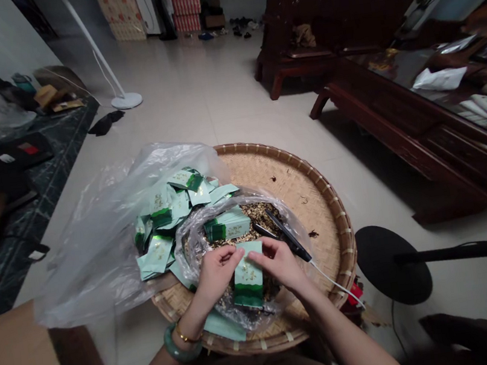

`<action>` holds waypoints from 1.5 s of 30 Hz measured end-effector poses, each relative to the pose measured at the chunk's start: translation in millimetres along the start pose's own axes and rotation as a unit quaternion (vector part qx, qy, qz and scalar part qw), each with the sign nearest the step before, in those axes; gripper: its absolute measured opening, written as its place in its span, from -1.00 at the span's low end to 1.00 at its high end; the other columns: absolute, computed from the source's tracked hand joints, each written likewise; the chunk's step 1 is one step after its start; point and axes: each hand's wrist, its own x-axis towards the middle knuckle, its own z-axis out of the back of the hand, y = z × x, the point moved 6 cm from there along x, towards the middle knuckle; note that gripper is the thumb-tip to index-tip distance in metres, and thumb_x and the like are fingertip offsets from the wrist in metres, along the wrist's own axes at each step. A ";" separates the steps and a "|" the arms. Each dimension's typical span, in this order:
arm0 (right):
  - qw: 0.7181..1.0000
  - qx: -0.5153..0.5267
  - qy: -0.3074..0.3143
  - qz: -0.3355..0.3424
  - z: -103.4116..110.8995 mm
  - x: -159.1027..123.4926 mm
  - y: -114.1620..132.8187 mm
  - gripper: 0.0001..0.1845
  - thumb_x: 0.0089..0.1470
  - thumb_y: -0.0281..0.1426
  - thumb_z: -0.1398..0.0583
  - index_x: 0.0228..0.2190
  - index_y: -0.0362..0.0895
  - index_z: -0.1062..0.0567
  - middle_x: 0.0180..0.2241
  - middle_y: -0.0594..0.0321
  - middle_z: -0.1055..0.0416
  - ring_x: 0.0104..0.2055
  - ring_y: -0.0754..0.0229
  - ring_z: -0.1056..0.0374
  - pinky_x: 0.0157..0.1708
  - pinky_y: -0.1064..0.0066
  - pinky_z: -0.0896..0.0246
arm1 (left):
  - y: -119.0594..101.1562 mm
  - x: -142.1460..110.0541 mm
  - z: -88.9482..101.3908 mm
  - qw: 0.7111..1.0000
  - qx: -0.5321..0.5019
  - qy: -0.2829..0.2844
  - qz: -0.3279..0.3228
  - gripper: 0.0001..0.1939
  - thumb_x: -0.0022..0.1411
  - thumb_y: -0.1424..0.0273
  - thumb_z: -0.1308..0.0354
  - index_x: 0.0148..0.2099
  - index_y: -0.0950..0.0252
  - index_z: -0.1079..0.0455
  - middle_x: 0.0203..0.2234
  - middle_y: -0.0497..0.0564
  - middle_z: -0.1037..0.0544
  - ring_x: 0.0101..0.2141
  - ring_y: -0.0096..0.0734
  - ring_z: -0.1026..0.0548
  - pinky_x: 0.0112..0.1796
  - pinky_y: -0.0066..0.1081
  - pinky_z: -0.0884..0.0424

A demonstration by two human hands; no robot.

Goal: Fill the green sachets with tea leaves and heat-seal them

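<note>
My left hand (221, 271) and my right hand (279, 264) pinch the top edge of a light and dark green sachet (247, 279) between thumbs and fingers. The sachet hangs over an open clear plastic bag (183, 240) of dry, brown and pale loose mix (261, 215). On that mix lies a stack of green sachets (230, 225). A black hand-held sealer (288, 235), looking like a hair straightener with a white cord, rests across the bag just beyond my right hand. To the left, a pile of green sachets (169, 209) sits on a large clear plastic sheet (97, 241).
Everything rests on a round woven bamboo tray (319, 195). A black round stand base (393, 264) is to the right, a white lamp base (127, 100) farther off. A dark wooden table (380, 119) stands right; a dark stone ledge (51, 168) runs along the left.
</note>
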 end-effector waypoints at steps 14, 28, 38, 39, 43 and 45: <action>0.994 -0.041 -0.079 0.061 9.6 -2.6 -1.7 -0.84 -0.16 -0.31 -0.33 -0.59 -0.16 -0.57 -0.59 0.31 -0.37 -0.53 0.28 -0.25 -0.51 0.46 -0.17 | 25.3 -7.9 -28.5 0.962 -0.171 0.159 0.139 -0.56 -0.15 0.24 -0.40 -0.24 0.41 -0.47 -0.45 0.02 -0.58 -0.43 -0.37 -0.51 -0.33 -0.40 -0.42; 0.773 -0.610 -0.099 0.142 50.4 22.7 -11.5 -0.41 0.03 -0.45 -0.17 0.12 -0.27 -0.26 -0.08 -0.17 -0.36 -0.06 -0.17 -0.27 -0.09 0.00 -0.23 | 28.4 -11.2 -23.1 0.947 -0.242 0.084 0.195 -0.44 -0.19 0.15 -0.43 -0.19 0.42 -0.45 -0.33 0.16 -0.61 -0.40 -0.21 -0.58 -0.38 -0.32 -0.49; 0.943 -0.307 -0.031 0.124 83.3 9.7 15.0 -0.45 0.01 -0.25 -0.24 0.04 -0.15 -0.40 0.01 0.00 -0.42 0.03 -0.05 -0.35 0.02 0.07 -0.25 | 32.8 -6.3 -15.6 0.961 -0.208 0.055 0.172 -0.50 -0.23 0.15 -0.43 -0.31 0.45 -0.50 -0.46 0.10 -0.59 -0.41 -0.26 -0.54 -0.36 -0.35 -0.45; 0.957 -0.265 0.006 0.116 81.8 2.7 21.9 -0.46 0.01 -0.25 -0.25 0.05 -0.12 -0.40 0.02 0.04 -0.42 0.04 -0.03 -0.36 0.01 0.10 -0.28 | 32.6 -5.5 -15.0 0.966 -0.190 0.054 0.165 -0.50 -0.22 0.15 -0.42 -0.31 0.45 -0.51 -0.46 0.10 -0.59 -0.41 -0.26 -0.53 -0.36 -0.36 -0.44; 0.949 -0.273 0.101 0.125 61.6 -22.5 51.8 -0.42 -0.05 -0.28 -0.31 0.05 -0.03 -0.41 0.01 0.10 -0.43 0.01 0.00 -0.37 0.00 0.11 -0.29 | 28.5 -2.0 -16.8 0.981 -0.123 0.066 0.134 -0.55 -0.18 0.14 -0.39 -0.36 0.44 -0.50 -0.54 0.01 -0.53 -0.50 -0.38 -0.45 -0.45 -0.44 -0.34; 0.936 -0.301 0.117 0.142 48.8 -27.8 60.0 -0.42 -0.05 -0.30 -0.31 0.05 -0.02 -0.41 -0.01 0.12 -0.45 0.00 0.00 -0.37 0.01 0.08 -0.27 | 23.8 -0.5 -18.2 0.988 -0.085 0.071 0.109 -0.60 -0.20 0.17 -0.39 -0.45 0.43 -0.47 -0.62 -0.06 -0.46 -0.55 -0.46 -0.37 -0.49 -0.49 -0.28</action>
